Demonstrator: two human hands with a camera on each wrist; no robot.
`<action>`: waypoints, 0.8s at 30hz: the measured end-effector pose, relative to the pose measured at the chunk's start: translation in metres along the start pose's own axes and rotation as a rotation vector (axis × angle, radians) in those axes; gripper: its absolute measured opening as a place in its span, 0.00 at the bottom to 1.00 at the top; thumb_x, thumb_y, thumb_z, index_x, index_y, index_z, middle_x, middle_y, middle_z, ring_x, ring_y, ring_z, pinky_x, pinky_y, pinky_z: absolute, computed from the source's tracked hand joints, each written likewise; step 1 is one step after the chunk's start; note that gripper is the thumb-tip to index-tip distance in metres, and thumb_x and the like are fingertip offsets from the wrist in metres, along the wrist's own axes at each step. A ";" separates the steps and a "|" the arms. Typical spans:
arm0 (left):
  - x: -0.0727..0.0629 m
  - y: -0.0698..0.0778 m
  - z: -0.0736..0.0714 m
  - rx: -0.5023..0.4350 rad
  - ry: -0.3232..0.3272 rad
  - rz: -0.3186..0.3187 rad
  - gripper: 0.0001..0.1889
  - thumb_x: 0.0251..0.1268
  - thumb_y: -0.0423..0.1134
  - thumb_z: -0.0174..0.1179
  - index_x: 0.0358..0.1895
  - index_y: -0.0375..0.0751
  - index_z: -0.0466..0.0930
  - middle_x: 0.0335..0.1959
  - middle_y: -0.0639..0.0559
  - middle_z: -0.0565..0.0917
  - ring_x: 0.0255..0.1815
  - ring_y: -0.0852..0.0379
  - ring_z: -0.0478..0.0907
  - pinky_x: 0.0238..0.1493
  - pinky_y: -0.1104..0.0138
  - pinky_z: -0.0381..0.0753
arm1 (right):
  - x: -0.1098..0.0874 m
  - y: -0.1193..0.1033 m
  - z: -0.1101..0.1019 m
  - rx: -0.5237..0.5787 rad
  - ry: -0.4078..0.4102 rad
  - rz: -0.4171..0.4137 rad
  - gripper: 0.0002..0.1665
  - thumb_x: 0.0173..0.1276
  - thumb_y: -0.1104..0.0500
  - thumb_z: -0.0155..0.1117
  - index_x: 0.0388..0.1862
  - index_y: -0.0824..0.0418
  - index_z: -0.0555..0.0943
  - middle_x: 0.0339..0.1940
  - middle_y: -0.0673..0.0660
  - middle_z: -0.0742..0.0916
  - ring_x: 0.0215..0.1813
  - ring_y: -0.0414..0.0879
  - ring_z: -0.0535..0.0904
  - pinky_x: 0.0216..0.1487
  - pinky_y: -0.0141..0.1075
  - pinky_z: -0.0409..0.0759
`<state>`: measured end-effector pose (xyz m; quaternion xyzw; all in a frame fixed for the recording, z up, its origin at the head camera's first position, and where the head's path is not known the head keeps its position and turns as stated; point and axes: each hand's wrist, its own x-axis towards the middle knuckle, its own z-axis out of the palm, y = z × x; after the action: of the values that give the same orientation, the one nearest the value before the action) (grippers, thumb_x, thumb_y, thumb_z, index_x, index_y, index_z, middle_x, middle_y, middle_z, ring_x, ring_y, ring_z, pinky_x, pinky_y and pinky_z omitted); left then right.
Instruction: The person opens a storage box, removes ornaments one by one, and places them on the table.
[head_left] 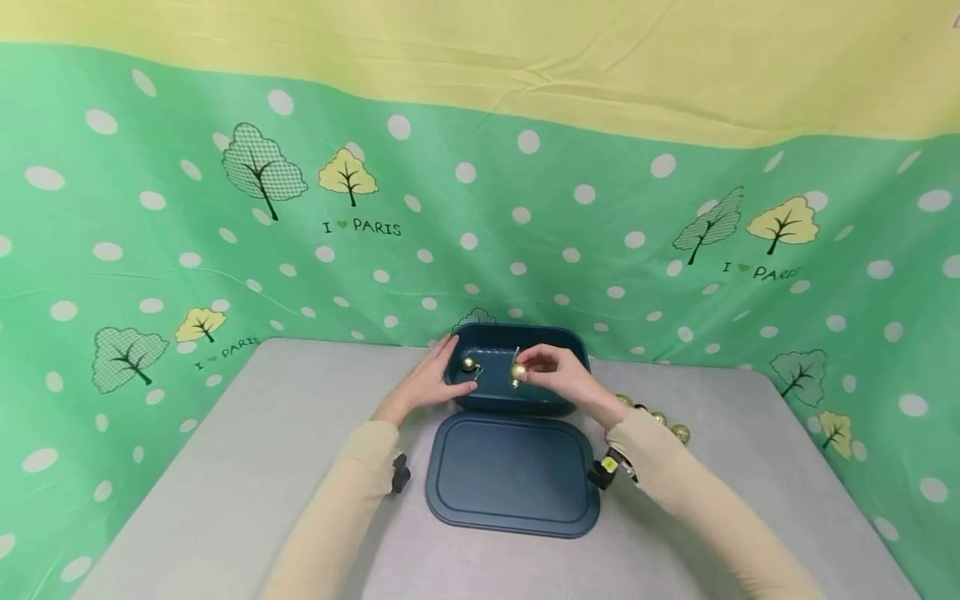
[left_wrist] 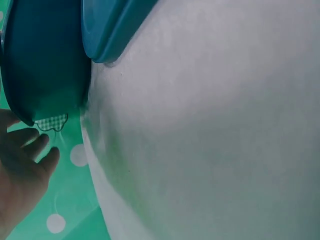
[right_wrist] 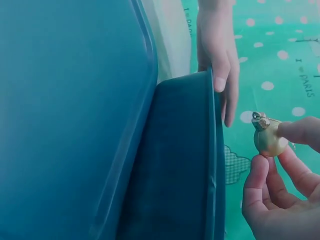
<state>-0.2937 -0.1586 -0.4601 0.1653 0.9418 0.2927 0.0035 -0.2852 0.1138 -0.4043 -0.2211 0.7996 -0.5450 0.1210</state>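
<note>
A deep blue rectangular container (head_left: pixel 517 408) stands at the back of the table. My right hand (head_left: pixel 558 375) holds a small gold Christmas bauble (right_wrist: pixel 269 142) over it, pinched between thumb and fingertips. The bauble has a shiny cap with a thin hanging loop. Another gold bauble (head_left: pixel 468 364) lies inside the container on the left, its loop beside it. My left hand (head_left: pixel 429 379) rests at the container's left end, thumb over the rim and fingers stretched along the outside; in the left wrist view its fingers (left_wrist: pixel 49 161) show beside the wall.
The flat blue lid (head_left: pixel 513 477) lies on the grey table (head_left: pixel 300 442) in front of the container. Several more gold baubles (head_left: pixel 681 433) sit to the right, partly behind my right forearm. A green dotted curtain (head_left: pixel 465 242) hangs close behind the container.
</note>
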 end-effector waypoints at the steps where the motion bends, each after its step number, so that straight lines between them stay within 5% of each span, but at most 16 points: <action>1: 0.000 0.001 0.000 0.016 0.004 -0.006 0.52 0.59 0.61 0.61 0.77 0.36 0.44 0.77 0.35 0.46 0.74 0.34 0.46 0.68 0.43 0.54 | -0.005 0.000 -0.003 -0.010 -0.003 -0.005 0.15 0.67 0.64 0.65 0.51 0.67 0.79 0.47 0.60 0.83 0.45 0.50 0.79 0.48 0.43 0.79; 12: 0.002 0.007 0.005 0.228 0.031 -0.019 0.53 0.61 0.68 0.53 0.76 0.31 0.45 0.75 0.32 0.51 0.73 0.34 0.52 0.69 0.48 0.55 | -0.064 0.013 -0.032 -0.067 0.022 -0.062 0.14 0.66 0.63 0.65 0.49 0.67 0.80 0.44 0.60 0.83 0.45 0.50 0.78 0.43 0.35 0.78; 24: 0.004 0.012 0.003 0.303 0.019 -0.016 0.55 0.61 0.68 0.53 0.74 0.25 0.46 0.75 0.32 0.50 0.75 0.39 0.48 0.73 0.51 0.44 | -0.118 0.028 -0.062 -0.072 0.125 -0.052 0.15 0.65 0.68 0.65 0.50 0.72 0.78 0.44 0.65 0.83 0.41 0.46 0.81 0.36 0.35 0.81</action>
<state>-0.2936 -0.1465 -0.4555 0.1538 0.9764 0.1489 -0.0283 -0.2153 0.2301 -0.4124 -0.2115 0.8187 -0.5316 0.0486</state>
